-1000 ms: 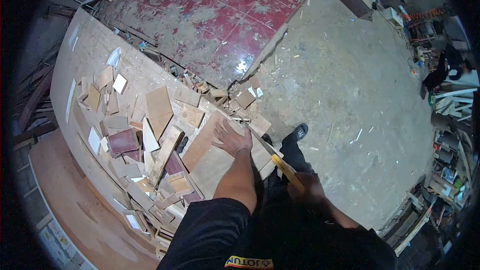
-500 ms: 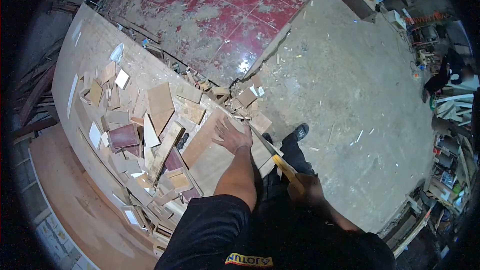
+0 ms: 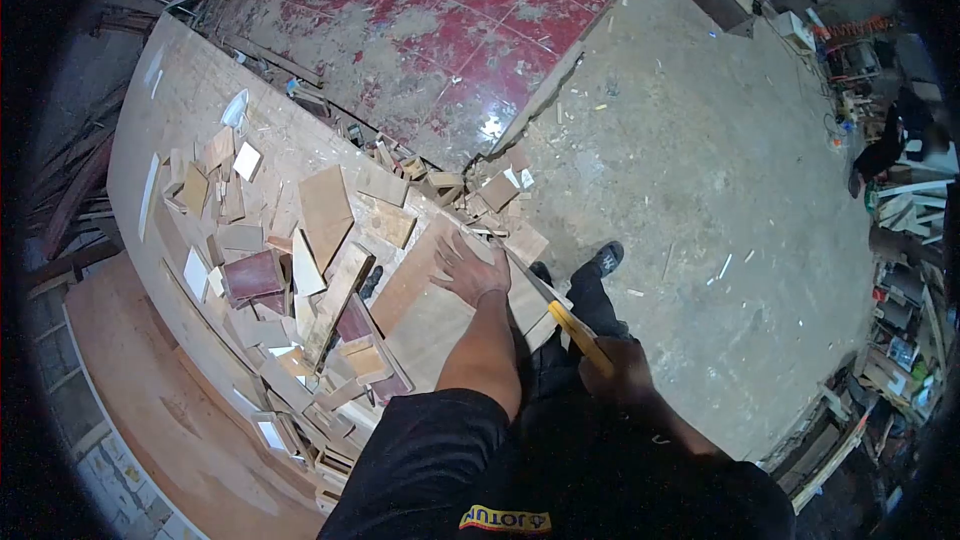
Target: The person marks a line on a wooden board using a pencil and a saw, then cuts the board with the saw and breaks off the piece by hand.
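Note:
My left hand (image 3: 473,271) lies flat with fingers spread on a pale plywood board (image 3: 428,332), near its right edge. A browner strip of wood (image 3: 408,278) runs along the board's far side. In my right hand (image 3: 622,372) is the yellow handle of what looks like a handsaw (image 3: 572,326). Its thin grey blade runs along the board's right edge, seen nearly edge-on; the contact between teeth and wood cannot be made out. My fingers wrap round the handle and partly hide it.
Wood offcuts (image 3: 255,277) cover the large workbench (image 3: 190,50) to the left. More scraps (image 3: 497,192) lie on the floor beyond the board. My shoe (image 3: 607,258) stands on the concrete floor (image 3: 700,200). Another person (image 3: 890,145) is at far right, near stacked timber.
My right hand and the yellow handle have shifted slightly forward along the board's edge. The left hand stays on the board. The view has moved a little.

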Available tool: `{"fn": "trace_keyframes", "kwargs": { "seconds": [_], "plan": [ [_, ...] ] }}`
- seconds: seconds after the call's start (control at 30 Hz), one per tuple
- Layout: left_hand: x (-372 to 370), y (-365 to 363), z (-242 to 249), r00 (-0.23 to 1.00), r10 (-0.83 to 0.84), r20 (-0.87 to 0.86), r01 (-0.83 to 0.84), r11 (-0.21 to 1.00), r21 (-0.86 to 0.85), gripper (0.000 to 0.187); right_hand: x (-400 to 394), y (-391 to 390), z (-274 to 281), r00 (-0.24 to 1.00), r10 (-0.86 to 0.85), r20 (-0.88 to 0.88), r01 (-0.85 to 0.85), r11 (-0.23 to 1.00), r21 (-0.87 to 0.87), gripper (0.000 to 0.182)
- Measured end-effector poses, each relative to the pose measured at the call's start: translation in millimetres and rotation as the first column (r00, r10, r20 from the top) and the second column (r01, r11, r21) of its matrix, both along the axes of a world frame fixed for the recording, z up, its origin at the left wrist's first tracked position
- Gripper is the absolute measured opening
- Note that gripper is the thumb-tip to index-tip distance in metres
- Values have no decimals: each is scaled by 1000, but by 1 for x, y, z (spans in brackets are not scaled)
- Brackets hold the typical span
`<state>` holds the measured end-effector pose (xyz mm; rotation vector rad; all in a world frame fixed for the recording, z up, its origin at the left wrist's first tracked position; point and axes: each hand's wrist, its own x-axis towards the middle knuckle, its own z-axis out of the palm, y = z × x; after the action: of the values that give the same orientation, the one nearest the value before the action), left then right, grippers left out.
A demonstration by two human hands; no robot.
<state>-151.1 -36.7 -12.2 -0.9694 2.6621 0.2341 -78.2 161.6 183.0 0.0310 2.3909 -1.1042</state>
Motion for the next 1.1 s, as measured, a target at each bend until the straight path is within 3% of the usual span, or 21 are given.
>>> {"fn": "trace_keyframes", "kwargs": {
  "seconds": [0.07,0.13,0.23,0.37,0.47,0.53,0.67,0.73,0.83,0.97,1.03,1.07,1.1],
  "plan": [
    [0,2,-2,1000,4,-15,-4,1000,-12,84,1,-17,-36,999,-46,-27,47,998,38,15],
    [4,3,-2,1000,-5,20,5,1000,-15,83,-6,-33,-82,982,52,-181,-60,998,-36,15],
    [2,-1,-1,999,-4,37,5,1000,-28,83,-10,-21,-69,991,-42,-126,19,984,-175,14],
    [0,2,-3,1000,-3,6,3,1000,-23,84,11,15,-10,999,8,49,-6,999,-49,15],
    [0,1,-2,1000,-3,-21,3,1000,-21,84,15,15,-23,998,-28,64,34,995,-97,15],
    [1,1,-2,1000,-2,-9,2,1000,-20,84,7,-8,-80,966,19,-257,-41,996,-83,16],
    [2,2,-4,1000,-16,-17,15,999,-44,83,-9,-11,-83,957,61,-284,-113,979,-168,16],
    [0,4,2,999,-11,-41,10,1000,-19,83,4,11,-41,1000,-14,8,15,975,-223,12],
    [-1,3,1,997,5,-72,-5,1000,-4,83,28,35,-10,995,-81,57,90,980,-175,12],
    [1,4,1,997,-8,-72,6,1000,-17,81,11,2,-66,1000,19,-20,-22,991,-133,12],
    [1,4,-3,998,-9,-69,7,1000,-29,81,-1,-16,-108,939,47,-340,-106,982,-157,10],
    [2,3,-5,998,-9,-56,7,999,-41,81,1,-11,-111,938,45,-342,-105,982,-159,10],
    [5,3,-5,999,-14,-48,12,999,-40,81,4,-3,-101,988,88,-126,-109,979,-172,12]
  ]
}}
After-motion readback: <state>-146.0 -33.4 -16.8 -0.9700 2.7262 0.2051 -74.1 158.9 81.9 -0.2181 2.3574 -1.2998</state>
